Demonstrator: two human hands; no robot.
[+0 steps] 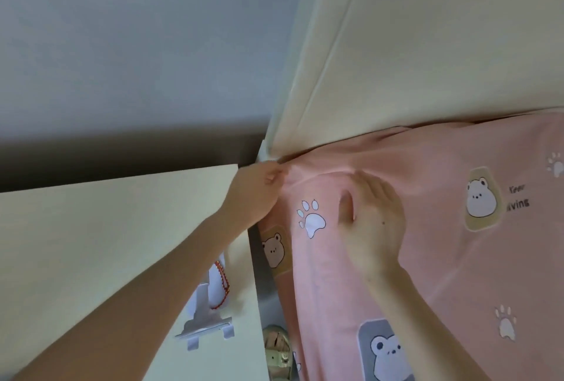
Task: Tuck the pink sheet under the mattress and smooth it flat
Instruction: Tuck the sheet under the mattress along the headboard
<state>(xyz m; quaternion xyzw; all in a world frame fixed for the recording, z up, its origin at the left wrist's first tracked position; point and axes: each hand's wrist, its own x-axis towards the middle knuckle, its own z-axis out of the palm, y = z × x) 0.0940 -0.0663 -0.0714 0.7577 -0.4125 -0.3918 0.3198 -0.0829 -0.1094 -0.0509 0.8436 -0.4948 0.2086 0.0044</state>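
The pink sheet (442,258), printed with bears and paw marks, covers the bed on the right half of the view. At the bed's far left corner my left hand (259,191) pinches the sheet's bunched edge, right where it meets the cream headboard (427,45). Just right of that corner my right hand (372,219) lies flat on top of the sheet, fingers together and pointing toward the headboard. Folds run between the two hands. The mattress itself is hidden under the sheet.
A cream cabinet (106,243) stands close along the bed's left side, leaving a narrow gap. On its side hang a metal hook (207,325) and a red beaded string (222,283). A sandal (276,353) lies on the floor in the gap. A grey wall (137,60) is behind.
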